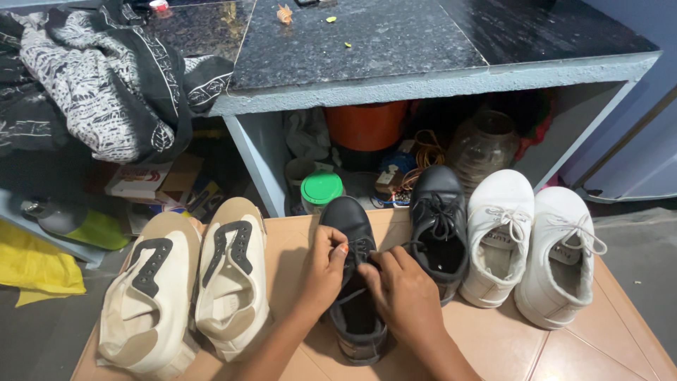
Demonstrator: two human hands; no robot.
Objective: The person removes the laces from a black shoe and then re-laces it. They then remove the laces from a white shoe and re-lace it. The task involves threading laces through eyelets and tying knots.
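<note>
We have both hands on the black shoe, standing on the tiled floor between the cream pair and its black mate. Our left hand and right hand pinch its laces; keep tension even, pulling from the eyelets.

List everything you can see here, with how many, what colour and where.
black leather lace-up shoes: 2, black, centre of tiled floor; one under the hands
white lace-up sneakers: 2, white, right of the black pair
cream canvas shoes with black trim: 2, cream, left
green-lidded jar: 1, under the ledge
orange bucket: 1, under the ledge
black-and-white patterned cloth: 1, draped on dark stone ledge
yellow bag: 1, far left
left hand: on the near black shoe's laces
right hand: pinching the same laces
</note>
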